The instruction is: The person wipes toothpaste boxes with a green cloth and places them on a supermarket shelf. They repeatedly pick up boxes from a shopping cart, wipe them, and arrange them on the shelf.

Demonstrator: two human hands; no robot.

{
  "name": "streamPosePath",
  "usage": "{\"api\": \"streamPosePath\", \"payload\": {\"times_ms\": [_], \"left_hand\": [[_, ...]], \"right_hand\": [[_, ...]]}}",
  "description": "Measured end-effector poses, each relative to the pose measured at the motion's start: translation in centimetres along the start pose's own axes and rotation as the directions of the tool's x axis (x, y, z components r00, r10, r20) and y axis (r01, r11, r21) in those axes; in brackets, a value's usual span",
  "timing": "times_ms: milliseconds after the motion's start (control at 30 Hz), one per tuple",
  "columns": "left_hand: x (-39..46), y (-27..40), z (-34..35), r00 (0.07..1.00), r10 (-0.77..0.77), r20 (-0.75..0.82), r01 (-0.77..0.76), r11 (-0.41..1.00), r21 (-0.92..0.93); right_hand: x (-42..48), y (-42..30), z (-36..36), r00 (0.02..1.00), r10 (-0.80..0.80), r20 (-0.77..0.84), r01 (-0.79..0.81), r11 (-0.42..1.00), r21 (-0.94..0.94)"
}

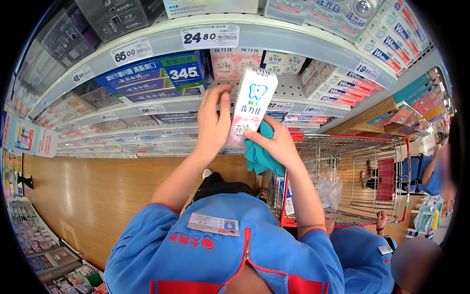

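Note:
A tall white toothpaste box (253,106) with a blue tooth outline and pink blossoms tilts in front of the shelf. My right hand (277,141) grips its lower right side, thumb on the front. Bunched in that same hand, a teal cloth (262,156) hangs below the box. Along the box's left side is my left hand (214,121), its fingertips by the upper edge; whether they grip it is unclear. Behind the box, similar pink-and-white boxes (224,64) stand in a row on the shelf (290,90).
To the right is a red-trimmed wire shopping cart (352,137) with a clear plastic bag (329,187). Stacked toothpaste cartons (341,86) and a blue display box (147,79) line the shelf. An upper shelf edge (264,38) juts out above. A person in blue (361,257) is close at my right.

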State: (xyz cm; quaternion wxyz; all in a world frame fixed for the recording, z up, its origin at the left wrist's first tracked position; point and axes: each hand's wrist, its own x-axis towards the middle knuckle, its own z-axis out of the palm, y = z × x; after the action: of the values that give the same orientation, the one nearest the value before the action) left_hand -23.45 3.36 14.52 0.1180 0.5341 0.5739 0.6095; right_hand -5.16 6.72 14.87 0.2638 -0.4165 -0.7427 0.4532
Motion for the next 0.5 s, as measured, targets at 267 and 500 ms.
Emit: {"api": "streamPosePath", "payload": {"times_ms": [267, 500], "left_hand": [[-3.4, -0.2, -2.3, 0.996, -0.031, -0.078, 0.033, 0.999, 0.024], [-2.7, 0.2, -2.6, 0.998, -0.017, -0.053, 0.016, 1.000, -0.024]], "right_hand": [[6.1, -3.7, 0.8, 0.994, -0.078, 0.079, 0.085, 0.992, -0.089], [9.3, -5.3, 1.0, 0.980, -0.183, -0.080, 0.148, 0.935, -0.321]]}}
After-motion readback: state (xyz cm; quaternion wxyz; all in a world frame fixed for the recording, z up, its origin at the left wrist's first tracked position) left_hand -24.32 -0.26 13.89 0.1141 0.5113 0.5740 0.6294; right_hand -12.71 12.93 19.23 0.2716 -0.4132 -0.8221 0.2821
